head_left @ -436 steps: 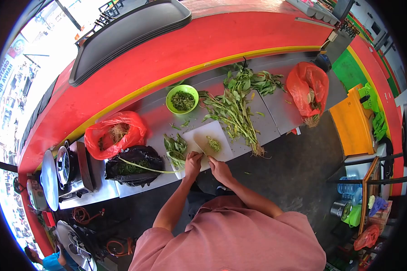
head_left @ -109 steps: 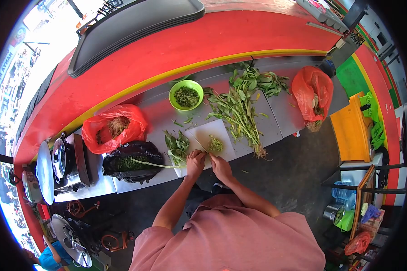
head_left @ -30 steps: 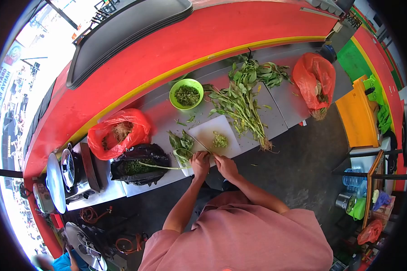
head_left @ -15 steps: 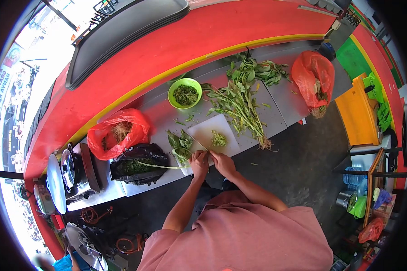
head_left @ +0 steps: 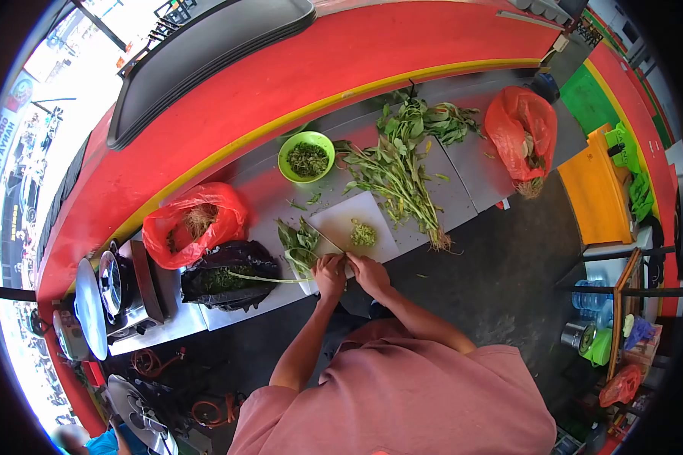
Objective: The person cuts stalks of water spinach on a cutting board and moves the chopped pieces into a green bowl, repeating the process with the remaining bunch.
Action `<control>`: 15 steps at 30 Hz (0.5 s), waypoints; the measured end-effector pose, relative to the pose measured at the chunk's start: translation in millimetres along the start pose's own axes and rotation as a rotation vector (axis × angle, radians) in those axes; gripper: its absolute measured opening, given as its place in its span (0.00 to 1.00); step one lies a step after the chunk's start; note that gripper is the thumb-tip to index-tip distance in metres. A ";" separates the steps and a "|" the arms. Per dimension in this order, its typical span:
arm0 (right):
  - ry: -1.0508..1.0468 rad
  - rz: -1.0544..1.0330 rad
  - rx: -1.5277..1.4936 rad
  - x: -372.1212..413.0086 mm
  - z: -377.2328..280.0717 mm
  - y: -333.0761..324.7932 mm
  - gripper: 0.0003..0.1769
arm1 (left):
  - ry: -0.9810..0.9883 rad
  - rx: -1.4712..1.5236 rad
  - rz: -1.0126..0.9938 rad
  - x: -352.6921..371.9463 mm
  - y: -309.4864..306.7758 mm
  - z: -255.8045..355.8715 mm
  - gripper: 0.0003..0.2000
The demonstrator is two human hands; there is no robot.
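My left hand (head_left: 330, 274) is closed over green stems at the near edge of a white cutting board (head_left: 379, 216). Leafy tops (head_left: 297, 241) spread out beyond it on the left, and one long pale stem (head_left: 273, 280) sticks out sideways. My right hand (head_left: 369, 274), right beside it, grips a knife whose thin blade (head_left: 325, 237) slants up and left across the board. Its handle is hidden by the fingers. A small pile of chopped green stems (head_left: 363, 233) lies on the board just above my right hand.
Behind the board stands a lime-green bowl (head_left: 328, 140) of chopped greens. Whole leafy stalks (head_left: 402, 178) lie right of it. Red plastic bags (head_left: 231, 201) sit at both sides, a black bag (head_left: 262, 262) of cut leaves at left. A stove (head_left: 146, 292) stands at far left.
The whole view has shifted slightly. Both hands stay together at the board's edge, and the knife blade shows a little more clearly above the stems.
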State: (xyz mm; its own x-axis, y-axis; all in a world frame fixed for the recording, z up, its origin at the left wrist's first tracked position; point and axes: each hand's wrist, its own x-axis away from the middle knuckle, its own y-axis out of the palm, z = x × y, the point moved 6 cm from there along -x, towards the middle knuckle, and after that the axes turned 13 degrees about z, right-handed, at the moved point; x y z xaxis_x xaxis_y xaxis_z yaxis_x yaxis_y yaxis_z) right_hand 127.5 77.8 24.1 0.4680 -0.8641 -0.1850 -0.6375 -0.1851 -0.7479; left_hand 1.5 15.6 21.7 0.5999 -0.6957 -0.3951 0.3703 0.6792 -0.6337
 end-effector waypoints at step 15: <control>0.259 0.001 -0.150 4.3 11.7 -18.9 0.18 | -0.063 0.046 -0.002 -6.7 19.4 -9.4 0.08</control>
State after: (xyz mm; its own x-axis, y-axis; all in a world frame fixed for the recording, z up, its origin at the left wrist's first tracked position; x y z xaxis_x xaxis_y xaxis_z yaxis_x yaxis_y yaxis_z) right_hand 148.7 83.0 30.0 0.3077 -0.9515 -0.0029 -0.7305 -0.2343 -0.6415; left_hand -2.1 31.3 5.8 0.6421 -0.6821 -0.3499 0.4029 0.6886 -0.6029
